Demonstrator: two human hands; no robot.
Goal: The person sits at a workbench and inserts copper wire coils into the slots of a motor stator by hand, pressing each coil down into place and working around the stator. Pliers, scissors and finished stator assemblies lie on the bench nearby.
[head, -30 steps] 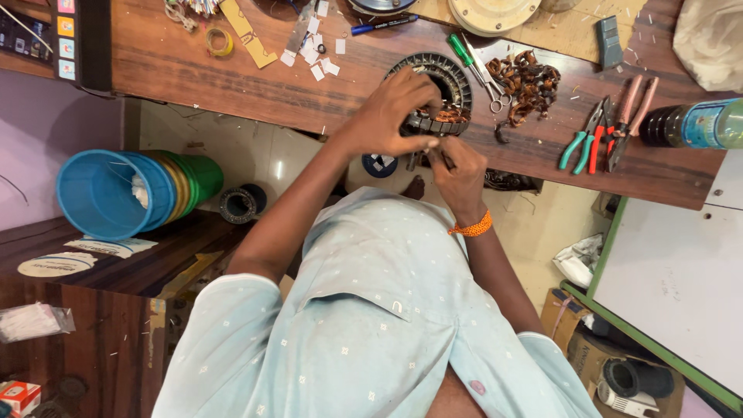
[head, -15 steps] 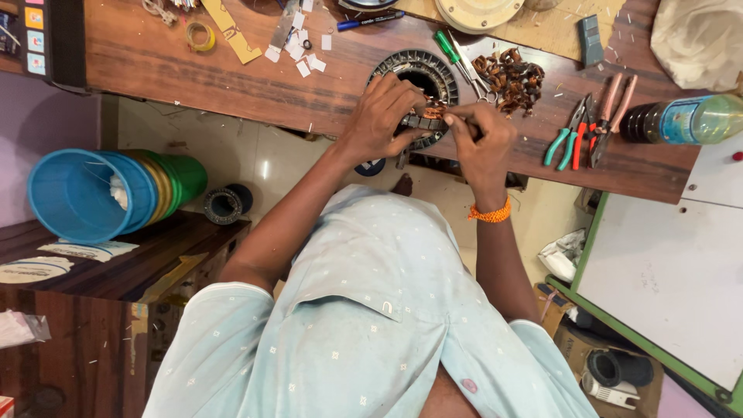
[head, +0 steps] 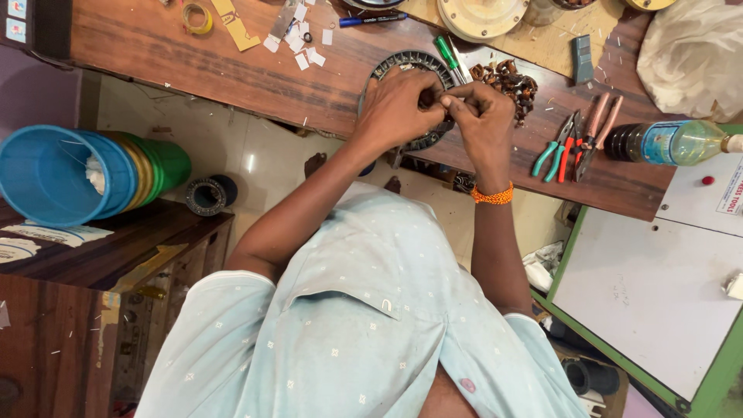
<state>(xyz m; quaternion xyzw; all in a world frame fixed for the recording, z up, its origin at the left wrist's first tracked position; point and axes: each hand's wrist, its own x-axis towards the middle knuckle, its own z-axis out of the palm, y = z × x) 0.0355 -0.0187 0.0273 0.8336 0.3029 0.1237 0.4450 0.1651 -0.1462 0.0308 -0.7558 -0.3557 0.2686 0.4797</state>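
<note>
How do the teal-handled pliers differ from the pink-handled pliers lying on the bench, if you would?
The teal-handled pliers have blue-green grips and look shorter; the pink-handled pliers have pale pink grips and look longer. The teal pair lies nearer the right hand. Both rest untouched on the wooden bench, side by side.

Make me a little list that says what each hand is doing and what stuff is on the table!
left hand: rests on the round metal ring, fingers curled over it
right hand: pinching something small at the ring, too small to tell
bench: brown wood
right of the hands: pliers, then a bottle lying on its side
behind the ring: green screwdriver, pile of copper wire
far left: stacked buckets, blue and green
</note>
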